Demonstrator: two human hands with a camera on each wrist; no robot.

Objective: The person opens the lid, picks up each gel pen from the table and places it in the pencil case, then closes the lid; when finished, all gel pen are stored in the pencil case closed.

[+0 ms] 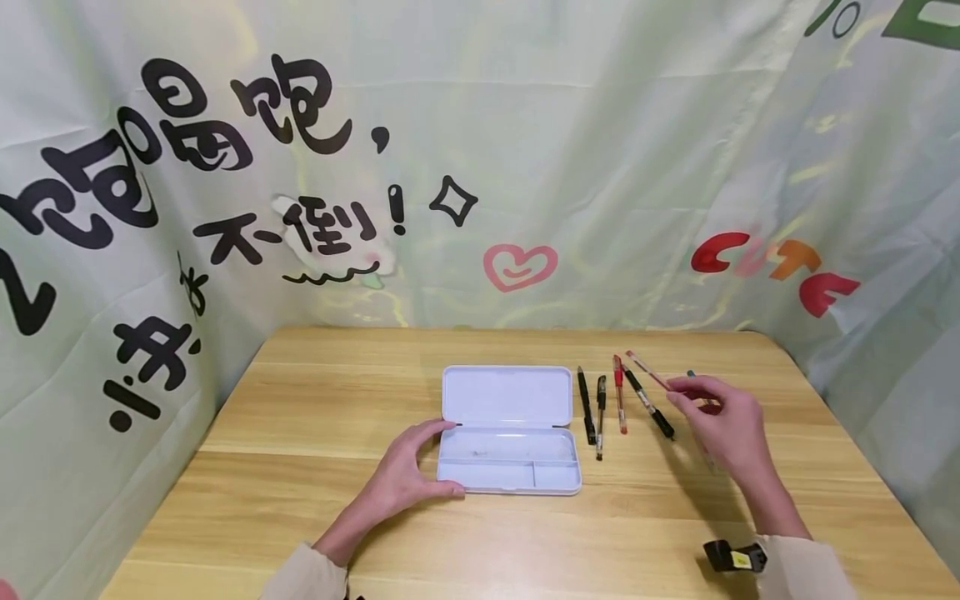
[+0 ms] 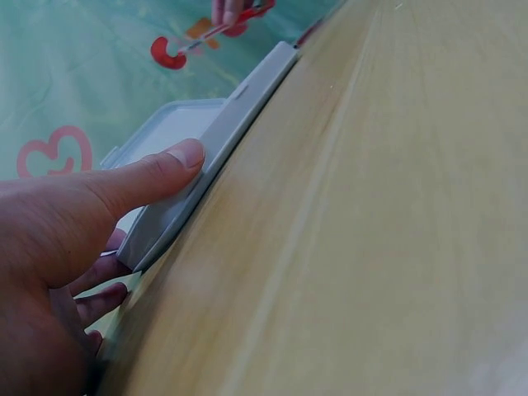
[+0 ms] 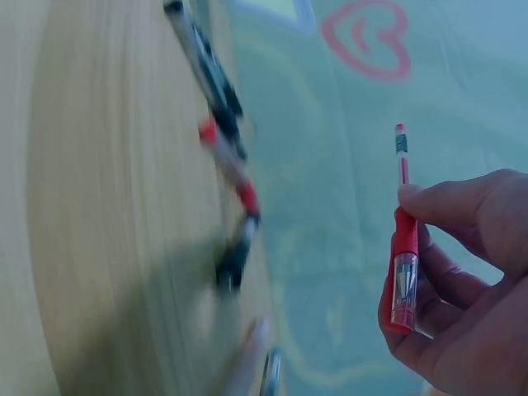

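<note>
A pale lilac pencil case (image 1: 486,477) lies unfolded on the table, its lid (image 1: 507,396) tipped back away from me. My left hand (image 1: 401,473) grips its left end, thumb along the front edge and fingers toward the hinge side, as the left wrist view shows. Raised over the right part of the table, my right hand (image 1: 723,421) pinches a red pen (image 3: 404,247) between thumb and fingers. The pen has a clear barrel and a red grip. Between the case and that hand lie two black pens (image 1: 587,406), another red pen (image 1: 619,398) and a black-ended pen (image 1: 651,407).
Below my right hand, two more pens (image 3: 271,373) lie on the wooden table (image 1: 330,392), mostly hidden by that hand in the head view. A printed cloth (image 1: 600,167) hangs behind the table and along both sides.
</note>
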